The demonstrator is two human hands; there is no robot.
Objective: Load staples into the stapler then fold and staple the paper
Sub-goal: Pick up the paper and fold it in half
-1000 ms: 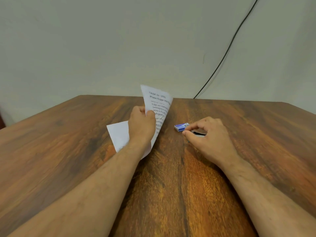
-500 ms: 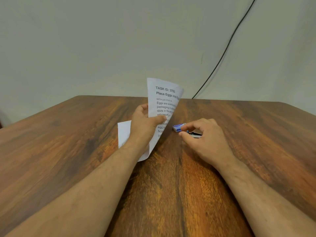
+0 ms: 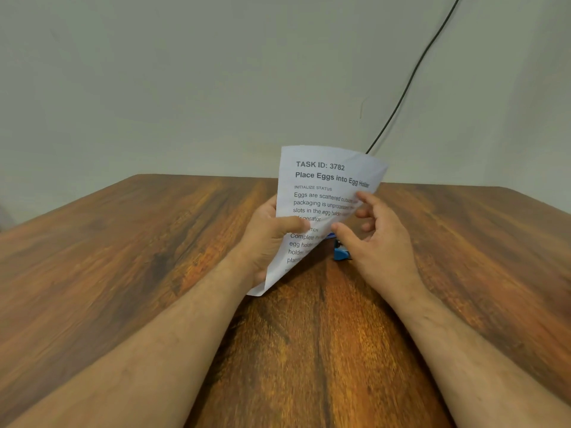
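Fingers of the left hand (image 3: pixel 268 236) pinch the paper (image 3: pixel 318 208), thumb on the printed side, and hold it up, curled. Right hand (image 3: pixel 375 242) is spread open beside the paper's right edge, its fingertips (image 3: pixel 363 197) touching the sheet. Under that palm a blue stapler (image 3: pixel 341 253) peeks out, mostly hidden. Bare wooden table (image 3: pixel 154 257) lies on both sides.

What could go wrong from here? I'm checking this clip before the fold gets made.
1. The paper is lifted off the table and curled, pinched only by the left hand, so a fold made in the air may come out crooked.
2. The right hand is open beside the sheet's edge, directly over a small blue item, and could knock it.
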